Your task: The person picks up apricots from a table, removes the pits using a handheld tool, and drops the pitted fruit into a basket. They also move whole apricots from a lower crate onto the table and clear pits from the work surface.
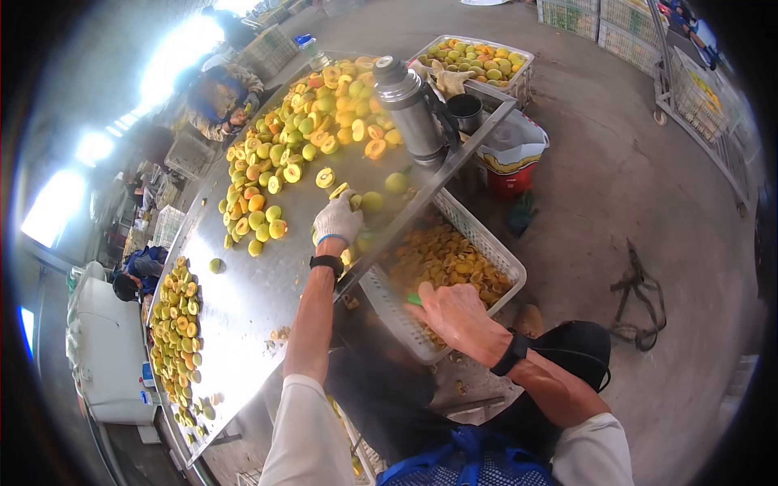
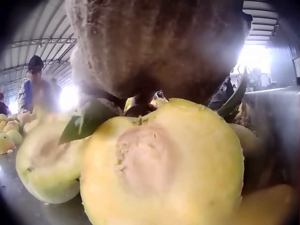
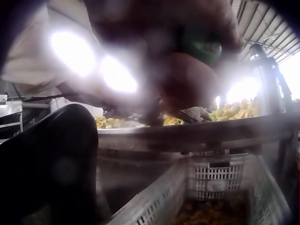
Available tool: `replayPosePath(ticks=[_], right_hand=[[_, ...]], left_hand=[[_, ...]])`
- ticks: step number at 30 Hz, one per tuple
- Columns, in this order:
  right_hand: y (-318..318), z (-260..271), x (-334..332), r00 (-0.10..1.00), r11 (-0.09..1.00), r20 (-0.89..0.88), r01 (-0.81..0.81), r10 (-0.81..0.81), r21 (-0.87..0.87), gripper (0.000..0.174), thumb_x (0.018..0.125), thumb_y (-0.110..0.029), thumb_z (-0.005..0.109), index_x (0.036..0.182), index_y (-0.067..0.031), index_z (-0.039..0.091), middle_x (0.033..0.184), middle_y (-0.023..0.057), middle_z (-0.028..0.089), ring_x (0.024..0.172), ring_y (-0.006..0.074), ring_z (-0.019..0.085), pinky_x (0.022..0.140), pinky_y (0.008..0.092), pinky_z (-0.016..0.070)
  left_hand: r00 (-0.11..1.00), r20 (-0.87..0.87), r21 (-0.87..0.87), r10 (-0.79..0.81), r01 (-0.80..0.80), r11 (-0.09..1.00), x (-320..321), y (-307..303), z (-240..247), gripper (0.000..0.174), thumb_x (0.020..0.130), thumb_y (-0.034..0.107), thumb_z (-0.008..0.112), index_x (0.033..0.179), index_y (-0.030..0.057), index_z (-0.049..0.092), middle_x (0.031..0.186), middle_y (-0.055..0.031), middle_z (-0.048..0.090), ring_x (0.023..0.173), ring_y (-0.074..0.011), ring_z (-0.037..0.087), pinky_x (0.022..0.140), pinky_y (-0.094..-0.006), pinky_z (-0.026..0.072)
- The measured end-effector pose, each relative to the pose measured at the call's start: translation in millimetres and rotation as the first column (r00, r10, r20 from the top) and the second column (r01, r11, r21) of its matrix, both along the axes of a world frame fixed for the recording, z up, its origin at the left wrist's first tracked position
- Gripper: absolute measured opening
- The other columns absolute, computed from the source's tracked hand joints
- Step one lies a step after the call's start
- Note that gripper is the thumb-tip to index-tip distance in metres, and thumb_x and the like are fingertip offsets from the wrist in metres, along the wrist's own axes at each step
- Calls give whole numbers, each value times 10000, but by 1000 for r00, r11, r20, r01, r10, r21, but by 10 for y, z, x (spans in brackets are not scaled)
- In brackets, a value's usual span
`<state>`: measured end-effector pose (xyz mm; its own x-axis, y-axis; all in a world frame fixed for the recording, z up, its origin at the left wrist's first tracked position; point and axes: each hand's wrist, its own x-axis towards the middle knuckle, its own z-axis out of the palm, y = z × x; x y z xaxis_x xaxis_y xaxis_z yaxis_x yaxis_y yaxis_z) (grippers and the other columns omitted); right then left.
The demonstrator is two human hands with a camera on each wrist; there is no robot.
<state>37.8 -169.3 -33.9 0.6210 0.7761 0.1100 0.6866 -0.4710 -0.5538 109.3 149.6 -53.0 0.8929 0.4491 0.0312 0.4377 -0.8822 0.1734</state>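
The white-gloved left hand (image 1: 336, 220) is low over the metal table (image 1: 271, 304), touching or close to fruit at its fingertips; a cut half (image 1: 339, 191) lies there. In the left wrist view the glove (image 2: 154, 47) looms above a large cut half (image 2: 164, 164) with a pitted hollow, and its fingertips are hidden. The bare right hand (image 1: 460, 318) curls round a green-handled tool (image 1: 415, 299), above the crate (image 1: 506, 285) of cut pieces. In the right wrist view the tool's green end (image 3: 206, 50) shows between blurred fingers; its working end cannot be made out.
Piled fruit (image 1: 324, 101) covers the table's far part, and more halves (image 1: 174, 324) line its left edge. A steel thermos (image 1: 409, 109) and dark cup (image 1: 465, 112) stand at the right edge. Beyond are a fruit-filled crate (image 1: 523, 71), a red-and-white bag (image 1: 515, 154) and a person (image 1: 219, 101).
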Motion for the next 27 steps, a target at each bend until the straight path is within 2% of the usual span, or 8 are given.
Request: replayPosePath(ticks=[5, 6, 9, 10, 13, 19, 23, 27], right_hand=[[-31, 101, 52, 996, 983, -41, 83, -77, 166, 399, 1024, -346, 711, 863, -15, 558, 581, 220, 601, 583, 441, 664, 530, 505, 505], [-21, 139, 61, 995, 974, -49, 93, -84, 207, 389, 1026, -333, 710, 866, -13, 556, 587, 220, 603, 587, 442, 662, 531, 509, 500], [27, 246, 72, 993, 937, -71, 115, -97, 331, 359, 1032, -293, 705, 877, -8, 552, 605, 221, 611, 602, 446, 656, 538, 520, 489], [56, 262, 58, 992, 918, -77, 122, -100, 378, 347, 1034, -279, 703, 880, -7, 552, 611, 222, 612, 606, 448, 654, 542, 522, 486], [97, 341, 16, 991, 880, -96, 124, -89, 459, 322, 1038, -248, 696, 889, -4, 550, 625, 228, 615, 619, 451, 653, 555, 524, 485], [146, 303, 13, 990, 878, -103, 134, -97, 459, 295, 1036, -224, 698, 917, 6, 557, 631, 241, 613, 627, 462, 651, 562, 526, 486], [158, 234, 57, 986, 875, -95, 162, -134, 456, 274, 1032, -195, 700, 926, 15, 560, 644, 259, 614, 632, 471, 652, 563, 530, 489], [136, 265, 44, 965, 899, -251, 172, -72, 404, 370, 1079, -303, 631, 929, 31, 582, 743, 292, 662, 736, 533, 651, 640, 576, 496]], left_hand=[[913, 370, -460, 171, 21, 888, -220, 91, 30, 397, 971, 216, 668, 1332, 54, 640, 1203, -175, 757, 1018, -305, 762, 870, -411, 611], [891, 384, -662, 240, 84, 745, -287, 96, 49, 375, 976, 143, 652, 1326, 13, 624, 1166, -149, 749, 955, -221, 748, 786, -346, 616], [854, 344, -935, 391, 272, 228, -650, -258, 378, 405, 980, 145, 635, 1363, 15, 599, 1150, -149, 740, 889, -212, 731, 717, -328, 605], [885, 348, -934, 309, 300, 191, -777, -288, 442, 418, 968, 148, 679, 1359, 14, 621, 1148, -91, 736, 970, -144, 704, 791, -295, 587], [876, 409, -912, 254, 403, 79, -1065, -714, 660, 470, 947, 141, 706, 1389, 11, 609, 1158, -80, 723, 972, -120, 684, 807, -277, 571], [842, 539, -751, 5, 478, 455, -1075, -949, 508, 431, 1100, 323, 471, 1380, 37, 629, 1168, -114, 739, 1056, -204, 711, 934, -334, 563], [831, 550, -790, 87, 483, 378, -1076, -1205, 583, 457, 1122, 346, 395, 1336, 39, 657, 1186, -137, 749, 1063, -212, 714, 938, -339, 562], [752, 653, -664, 89, 511, 546, -1057, -1443, 600, 401, 1131, 302, 401, 1298, 25, 637, 1097, -135, 745, 1008, -216, 712, 901, -328, 566]])
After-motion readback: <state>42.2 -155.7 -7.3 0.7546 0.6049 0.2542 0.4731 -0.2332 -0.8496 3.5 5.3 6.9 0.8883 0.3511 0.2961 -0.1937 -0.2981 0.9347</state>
